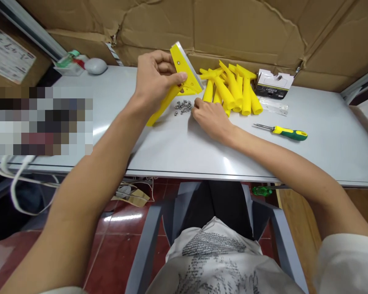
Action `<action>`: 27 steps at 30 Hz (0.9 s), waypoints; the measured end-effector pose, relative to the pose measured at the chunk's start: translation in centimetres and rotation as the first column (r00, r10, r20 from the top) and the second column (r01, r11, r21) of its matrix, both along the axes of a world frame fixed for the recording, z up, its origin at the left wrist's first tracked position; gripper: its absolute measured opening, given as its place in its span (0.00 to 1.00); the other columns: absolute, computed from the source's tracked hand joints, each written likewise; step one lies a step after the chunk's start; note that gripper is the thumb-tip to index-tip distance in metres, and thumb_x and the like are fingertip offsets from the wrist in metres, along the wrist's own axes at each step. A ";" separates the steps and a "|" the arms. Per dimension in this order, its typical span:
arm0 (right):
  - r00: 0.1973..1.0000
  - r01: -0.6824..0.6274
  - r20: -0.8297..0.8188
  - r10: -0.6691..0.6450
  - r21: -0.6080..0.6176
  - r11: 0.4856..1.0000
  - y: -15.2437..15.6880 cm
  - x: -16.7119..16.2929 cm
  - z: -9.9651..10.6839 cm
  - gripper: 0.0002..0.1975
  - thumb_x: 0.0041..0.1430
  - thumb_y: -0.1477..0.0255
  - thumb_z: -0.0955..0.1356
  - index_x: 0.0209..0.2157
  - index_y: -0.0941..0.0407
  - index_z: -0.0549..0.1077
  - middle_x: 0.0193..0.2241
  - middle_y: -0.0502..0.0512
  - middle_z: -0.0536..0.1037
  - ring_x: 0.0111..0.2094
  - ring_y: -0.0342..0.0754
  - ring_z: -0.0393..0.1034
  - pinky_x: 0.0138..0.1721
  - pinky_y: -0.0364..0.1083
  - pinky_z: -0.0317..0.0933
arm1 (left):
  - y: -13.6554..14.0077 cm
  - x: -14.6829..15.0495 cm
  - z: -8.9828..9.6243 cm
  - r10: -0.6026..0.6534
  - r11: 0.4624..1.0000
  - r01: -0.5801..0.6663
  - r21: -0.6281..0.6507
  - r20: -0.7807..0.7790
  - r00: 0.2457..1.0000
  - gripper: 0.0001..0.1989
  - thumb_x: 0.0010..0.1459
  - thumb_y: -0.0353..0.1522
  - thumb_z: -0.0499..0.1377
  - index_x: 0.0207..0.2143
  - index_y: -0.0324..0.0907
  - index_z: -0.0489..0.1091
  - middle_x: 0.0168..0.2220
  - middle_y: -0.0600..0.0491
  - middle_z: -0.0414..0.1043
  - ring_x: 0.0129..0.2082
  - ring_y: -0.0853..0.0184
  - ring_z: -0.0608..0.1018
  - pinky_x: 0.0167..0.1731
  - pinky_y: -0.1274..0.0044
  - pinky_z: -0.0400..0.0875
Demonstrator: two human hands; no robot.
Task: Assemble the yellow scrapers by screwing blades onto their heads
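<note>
My left hand [155,79] holds up a yellow scraper [183,67] by its neck, thumb across the front. A metal blade lies along the scraper head's upper right edge, and its handle slants down behind my wrist. Below the head, a small pile of screws [183,107] lies on the table. My right hand [213,120] rests at the pile's right side with fingers curled together; whatever may be between the fingertips is hidden. Just behind it several yellow scraper bodies [233,90] are heaped. A green and yellow screwdriver [290,133] lies to the right, its tip pointing left.
A black and white package [272,85] stands behind a clear plastic case [274,107] at the right. A white mouse [95,65] and a small clear tray [69,70] sit back left. Cardboard [221,28] walls the table's rear. White cables [16,192] hang off the left front edge.
</note>
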State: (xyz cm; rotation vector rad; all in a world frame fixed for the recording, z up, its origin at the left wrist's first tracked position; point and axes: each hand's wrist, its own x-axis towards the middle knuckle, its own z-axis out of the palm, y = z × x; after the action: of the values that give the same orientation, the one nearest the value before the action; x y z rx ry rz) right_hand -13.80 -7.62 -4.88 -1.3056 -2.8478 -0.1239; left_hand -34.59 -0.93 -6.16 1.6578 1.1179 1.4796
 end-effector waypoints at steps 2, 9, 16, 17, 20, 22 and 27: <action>1.000 -0.004 -0.018 0.004 -0.017 1.000 -0.3 0.9 -0.6 0.29 0.82 0.87 0.57 0.64 0.66 0.86 0.65 0.80 0.85 0.54 0.63 0.83 0.47 0.55 0.69 | 0.0 0.2 -0.2 -0.019 1.000 0.019 -0.004 -0.019 1.000 0.36 0.45 0.60 0.92 0.42 0.57 0.78 0.36 0.63 0.87 0.35 0.65 0.82 0.40 0.61 0.85; 0.804 -0.095 -0.557 0.208 0.226 0.969 -1.5 9.2 -0.7 0.21 0.92 0.66 0.63 0.58 0.52 0.89 0.59 0.67 0.89 0.56 0.61 0.86 0.54 0.59 0.80 | -2.2 3.1 -0.3 -0.148 0.985 0.143 -0.095 -0.052 0.988 0.22 0.47 0.38 0.85 0.38 0.52 0.78 0.34 0.57 0.88 0.33 0.58 0.86 0.36 0.59 0.84; 0.643 0.007 -0.724 0.251 0.332 0.943 -1.4 11.8 -0.7 0.20 0.91 0.56 0.68 0.50 0.47 0.91 0.52 0.65 0.89 0.53 0.61 0.86 0.46 0.59 0.84 | -8.6 7.8 0.8 -0.268 0.953 0.264 -0.147 -0.007 0.963 0.19 0.53 0.33 0.81 0.42 0.49 0.77 0.30 0.57 0.83 0.30 0.62 0.85 0.32 0.69 0.81; 0.626 -0.023 -0.724 0.289 0.354 0.935 -1.3 11.7 -1.0 0.18 0.90 0.58 0.68 0.49 0.47 0.90 0.52 0.64 0.89 0.52 0.60 0.86 0.45 0.58 0.84 | -9.0 8.0 0.8 -0.260 0.957 0.255 -0.136 -0.019 0.965 0.20 0.54 0.34 0.82 0.42 0.49 0.77 0.30 0.58 0.83 0.30 0.63 0.85 0.32 0.69 0.81; 0.553 -0.089 -0.717 0.424 0.455 0.886 -0.8 11.2 -1.8 0.13 0.89 0.64 0.71 0.49 0.46 0.89 0.53 0.59 0.89 0.51 0.55 0.86 0.45 0.55 0.84 | -9.3 8.0 0.6 -0.240 0.968 0.232 -0.096 -0.083 0.967 0.22 0.58 0.41 0.86 0.43 0.49 0.78 0.32 0.57 0.83 0.30 0.62 0.86 0.31 0.70 0.84; 0.508 -0.096 -0.705 0.495 0.525 0.846 -0.5 11.1 -2.1 0.10 0.88 0.68 0.72 0.50 0.46 0.87 0.51 0.57 0.88 0.47 0.52 0.85 0.42 0.52 0.84 | -9.2 7.8 0.5 -0.234 0.972 0.227 -0.069 -0.134 0.963 0.24 0.60 0.46 0.87 0.44 0.48 0.78 0.32 0.56 0.83 0.30 0.62 0.86 0.31 0.70 0.86; 0.430 -0.075 -0.758 0.490 0.511 0.857 -0.9 10.6 -2.3 0.08 0.81 0.75 0.75 0.49 0.46 0.85 0.47 0.54 0.85 0.41 0.49 0.82 0.26 0.47 0.69 | -9.4 7.8 0.6 -0.218 0.975 0.220 -0.014 -0.202 0.955 0.29 0.61 0.54 0.86 0.44 0.47 0.77 0.32 0.55 0.84 0.30 0.61 0.87 0.32 0.69 0.90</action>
State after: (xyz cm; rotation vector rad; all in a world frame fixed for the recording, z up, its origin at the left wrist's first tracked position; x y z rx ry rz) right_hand -3.24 -8.48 -7.16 -0.4835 -1.9075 -0.0186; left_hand -26.74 -10.28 -5.52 1.9053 0.9944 1.1978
